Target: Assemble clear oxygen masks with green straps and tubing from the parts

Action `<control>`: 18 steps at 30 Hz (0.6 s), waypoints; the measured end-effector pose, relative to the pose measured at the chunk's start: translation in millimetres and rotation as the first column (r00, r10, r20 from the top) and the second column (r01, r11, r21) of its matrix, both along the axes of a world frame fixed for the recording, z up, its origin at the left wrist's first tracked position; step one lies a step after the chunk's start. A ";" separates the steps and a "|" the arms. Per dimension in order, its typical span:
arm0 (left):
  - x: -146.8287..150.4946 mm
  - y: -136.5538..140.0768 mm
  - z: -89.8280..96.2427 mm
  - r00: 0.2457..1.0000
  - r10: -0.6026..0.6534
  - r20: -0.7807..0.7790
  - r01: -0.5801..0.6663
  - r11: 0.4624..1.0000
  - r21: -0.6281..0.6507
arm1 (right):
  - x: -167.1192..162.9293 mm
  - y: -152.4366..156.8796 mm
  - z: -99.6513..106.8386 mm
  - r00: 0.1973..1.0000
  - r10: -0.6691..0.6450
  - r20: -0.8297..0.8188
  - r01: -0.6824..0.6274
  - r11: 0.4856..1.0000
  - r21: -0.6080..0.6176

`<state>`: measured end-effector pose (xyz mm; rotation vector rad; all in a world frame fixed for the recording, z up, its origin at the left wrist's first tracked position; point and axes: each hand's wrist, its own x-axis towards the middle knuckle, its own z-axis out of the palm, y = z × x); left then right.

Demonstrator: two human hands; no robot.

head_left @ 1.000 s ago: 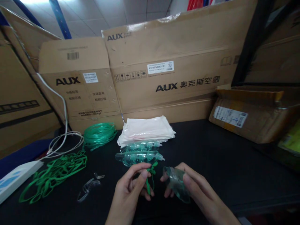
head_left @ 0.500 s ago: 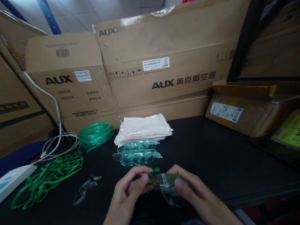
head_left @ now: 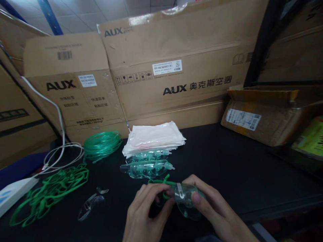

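My right hand (head_left: 210, 201) grips a translucent green oxygen mask (head_left: 187, 207), thumb on its near face and fingers behind. A metal nose strip (head_left: 180, 190) lies across the mask's top left. With closed fingers, my left hand (head_left: 148, 208) pinches a green elastic strap (head_left: 158, 181) at the mask's left edge. Part of the strap loops up above the fingertips; whether it passes through the mask is hidden. Just beyond my hands, several more green masks (head_left: 147, 168) lie nested in rows on the black table.
A stack of white packets (head_left: 155, 136) sits behind the masks. To the left are coiled green tubing (head_left: 103, 145), a heap of green straps (head_left: 50, 190), clear plastic pieces (head_left: 90, 205) and a white power strip (head_left: 16, 195). Cardboard boxes (head_left: 176, 101) wall the back; an open box (head_left: 252, 117) stands right.
My left hand has shifted right and turned, its fingers now curled over the strap beside the mask. The strap loop extends further left above the fingers. The right hand keeps hold of the mask.
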<state>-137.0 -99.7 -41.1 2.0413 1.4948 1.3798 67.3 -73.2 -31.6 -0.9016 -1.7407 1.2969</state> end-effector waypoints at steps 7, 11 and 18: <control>-6.6 3.3 0.2 1.000 -0.009 -0.011 0.009 1.000 -0.003 | -0.5 -0.1 -2.2 1.000 0.010 -0.005 -0.010 1.000 -0.003; -5.0 2.1 -0.3 0.988 0.084 0.129 -0.070 0.991 -0.111 | -1.0 3.5 0.6 0.996 0.008 -0.085 -0.011 0.999 -0.032; -4.9 3.3 7.9 0.979 -0.006 0.205 0.054 0.972 -0.230 | -8.2 9.7 1.7 0.987 -0.097 -0.126 0.094 0.995 -0.030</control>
